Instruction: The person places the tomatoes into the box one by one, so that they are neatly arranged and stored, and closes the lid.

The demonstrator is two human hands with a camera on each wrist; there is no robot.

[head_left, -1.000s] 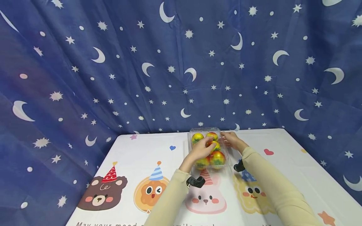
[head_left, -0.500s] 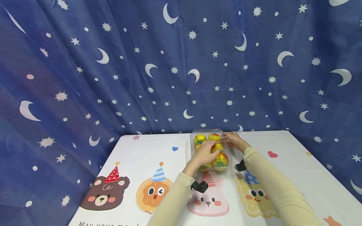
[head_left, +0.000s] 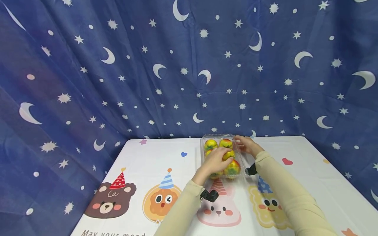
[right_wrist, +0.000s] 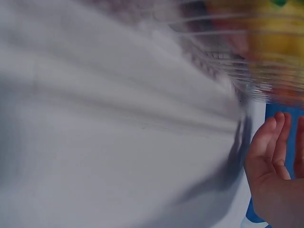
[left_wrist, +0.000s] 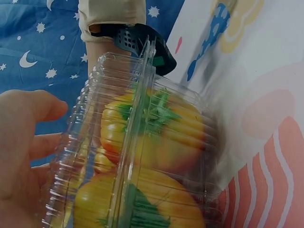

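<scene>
A clear plastic clamshell box (head_left: 203, 144), its lid down, holds several yellow-and-red fruits (head_left: 231, 167) with green leafy tops, like tomatoes or persimmons. My left hand (head_left: 216, 160) lies across the middle of the lid in the head view, covering some fruits. The left wrist view has the left hand (left_wrist: 23, 142) beside the ribbed plastic, its fingers loosely bent. At the box's far right side, my right hand (head_left: 247, 145) holds its fingertips close against the wall. In the right wrist view, the relaxed fingers of the right hand (right_wrist: 270, 171) are right by the box's ribbed edge (right_wrist: 266, 92).
Cartoon animals and snacks are printed on the white tablecloth (head_left: 165, 149). The box stands near the table's back edge, and a blue curtain (head_left: 133, 82) with moons and stars hangs behind. A black wrist strap (head_left: 209, 195) is on the left sleeve.
My left hand has shifted slightly right and nearer across the lid. The right hand stays beside the box. The whole head view has moved a little.
</scene>
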